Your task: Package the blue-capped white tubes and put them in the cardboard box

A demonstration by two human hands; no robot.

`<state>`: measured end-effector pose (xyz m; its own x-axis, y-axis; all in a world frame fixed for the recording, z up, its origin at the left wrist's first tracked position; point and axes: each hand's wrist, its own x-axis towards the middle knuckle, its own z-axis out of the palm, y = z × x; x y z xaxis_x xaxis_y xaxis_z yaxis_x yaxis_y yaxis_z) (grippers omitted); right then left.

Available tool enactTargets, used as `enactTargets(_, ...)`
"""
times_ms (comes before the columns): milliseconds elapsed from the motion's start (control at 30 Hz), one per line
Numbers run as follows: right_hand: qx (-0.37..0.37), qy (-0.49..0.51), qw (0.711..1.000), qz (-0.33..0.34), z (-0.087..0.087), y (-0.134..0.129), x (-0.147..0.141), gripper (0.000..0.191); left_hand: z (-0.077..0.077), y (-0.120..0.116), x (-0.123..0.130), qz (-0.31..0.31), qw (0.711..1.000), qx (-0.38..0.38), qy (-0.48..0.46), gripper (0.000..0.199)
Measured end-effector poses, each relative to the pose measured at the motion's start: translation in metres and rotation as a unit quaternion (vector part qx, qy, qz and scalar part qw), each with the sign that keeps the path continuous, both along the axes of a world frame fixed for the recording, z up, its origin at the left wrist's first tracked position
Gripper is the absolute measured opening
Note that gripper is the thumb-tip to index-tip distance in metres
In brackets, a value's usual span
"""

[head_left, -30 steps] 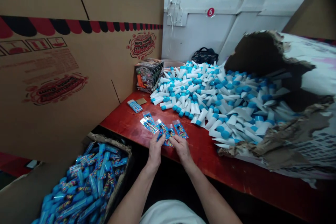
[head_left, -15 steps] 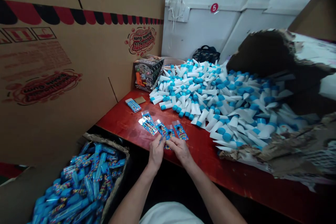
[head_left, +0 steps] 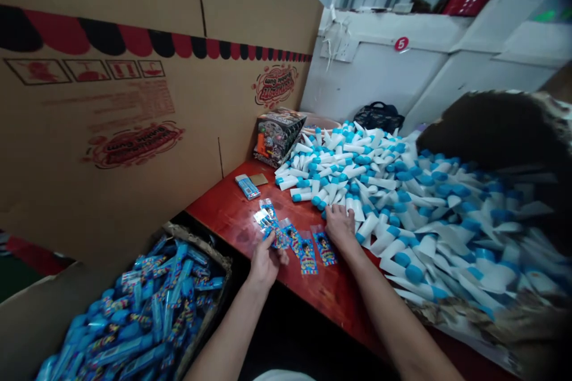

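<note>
Packets [head_left: 308, 256] of clear plastic with blue printed backing lie in a loose row on the red tabletop [head_left: 232, 209], just in front of the person, probably because both hands reach them easily there. The left hand [head_left: 267, 263] is clenched, fingers curled around a small bunch [head_left: 268, 220] of the same packets, gathering them close together above the table. The right hand [head_left: 340, 227] is stretched out, fingers pressing down at the near edge of a heap of white tubes [head_left: 357, 190] with blue caps. Whether it grasps a tube is hidden by the fingers, so I cannot tell. The heap spills across the table from a torn paper sack [head_left: 469, 321], apparently left where it was tipped out. Below the table edge, beside the left forearm, sits a cardboard box [head_left: 199, 250] full of blue tube packs [head_left: 152, 315], placed low and close at hand. A small blue card [head_left: 248, 186] and a display carton [head_left: 277, 137] stand farther along, against a printed cardboard panel [head_left: 111, 131] that walls off the left side.
</note>
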<state>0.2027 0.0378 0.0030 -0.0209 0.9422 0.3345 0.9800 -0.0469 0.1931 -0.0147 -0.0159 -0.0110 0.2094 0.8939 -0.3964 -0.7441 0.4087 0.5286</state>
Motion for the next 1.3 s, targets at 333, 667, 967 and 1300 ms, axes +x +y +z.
enactTargets(333,-0.052,0.057,0.991,0.107,-0.005,-0.010,-0.029,0.023,0.005,0.005,-0.017,0.019,0.998,-0.034,-0.050,0.019)
enactTargets(667,-0.077,0.398,0.869,0.283,0.046,-0.084,-0.077,0.034,0.011,-0.003,-0.019,0.054,0.998,-0.010,0.007,0.022)
enactTargets(967,-0.191,0.398,0.851,0.284,0.053,-0.107,-0.070,0.052,0.016,-0.015,-0.015,0.041,0.989,0.082,0.117,0.031)
enactTargets(1300,-0.184,0.424,0.850,0.253,0.051,-0.123,-0.070,0.054,0.025,-0.027,-0.016,0.009,0.970,0.143,0.196,0.031)
